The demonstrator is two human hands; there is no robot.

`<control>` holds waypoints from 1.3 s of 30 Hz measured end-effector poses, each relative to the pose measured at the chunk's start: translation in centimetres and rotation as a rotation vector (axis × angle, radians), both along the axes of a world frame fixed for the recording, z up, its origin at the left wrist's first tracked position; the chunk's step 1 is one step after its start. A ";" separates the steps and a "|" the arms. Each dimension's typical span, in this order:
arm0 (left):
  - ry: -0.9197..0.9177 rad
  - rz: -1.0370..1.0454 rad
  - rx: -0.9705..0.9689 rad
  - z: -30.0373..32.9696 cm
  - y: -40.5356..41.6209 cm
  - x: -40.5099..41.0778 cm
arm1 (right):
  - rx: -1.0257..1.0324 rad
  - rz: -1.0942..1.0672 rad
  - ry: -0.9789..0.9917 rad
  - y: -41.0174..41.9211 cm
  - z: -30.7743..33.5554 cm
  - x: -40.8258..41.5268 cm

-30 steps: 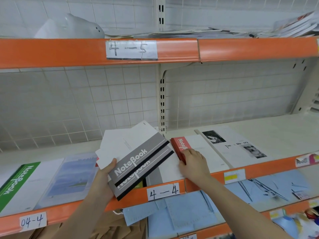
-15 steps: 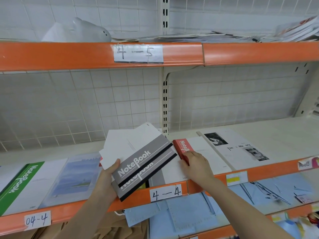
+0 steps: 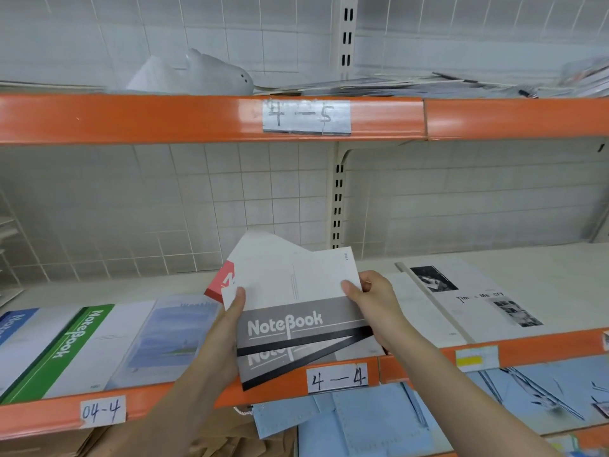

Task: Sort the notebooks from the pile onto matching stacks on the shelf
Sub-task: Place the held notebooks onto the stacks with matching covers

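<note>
Holding a fanned bundle of notebooks above the front lip of the shelf (image 3: 428, 352), the person works from the one head view. The left hand (image 3: 220, 338) grips the bundle's left edge, thumb pressed on the white cover, fingers hidden beneath. The right hand (image 3: 375, 305) pinches the right edge of the top grey notebook (image 3: 296, 311), thumb on top, probably to slide it free of the second grey notebook (image 3: 290, 361) skewed under it. A red notebook (image 3: 222, 280) peeks from the back of the fan. Sorted stacks lie along the shelf front: a green notebook (image 3: 75, 347) toward the left end, a photo-cover notebook (image 3: 478, 298) toward the right. The fanning likely keeps each cover readable for matching.
</note>
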State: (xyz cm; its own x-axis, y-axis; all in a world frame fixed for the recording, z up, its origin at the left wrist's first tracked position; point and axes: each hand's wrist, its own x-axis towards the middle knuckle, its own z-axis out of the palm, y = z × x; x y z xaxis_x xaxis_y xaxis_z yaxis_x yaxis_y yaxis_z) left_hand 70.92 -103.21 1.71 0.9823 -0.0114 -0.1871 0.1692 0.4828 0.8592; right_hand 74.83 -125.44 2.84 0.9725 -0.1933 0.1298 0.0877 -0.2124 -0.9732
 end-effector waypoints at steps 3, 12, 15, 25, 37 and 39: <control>0.048 -0.022 -0.023 0.4 0.7 -0.2 | 0.087 -0.113 0.003 0.9 -0.6 0.5; 0.087 0.378 -0.050 -1.6 3.6 1.3 | 0.288 -0.442 0.078 -0.3 -1.0 1.7; 0.053 0.541 -0.040 -2.1 5.1 1.6 | 0.194 -0.464 0.020 -1.5 -1.2 0.3; 0.079 0.577 0.036 -3.2 5.1 1.6 | -0.121 -0.512 -0.191 0.9 -0.7 -5.7; 0.011 0.505 0.016 -3.7 5.1 1.2 | -1.045 0.096 -0.032 5.0 -6.4 -2.1; 0.012 0.504 0.001 -3.8 5.2 1.3 | -1.053 0.104 0.000 5.4 -6.4 -1.4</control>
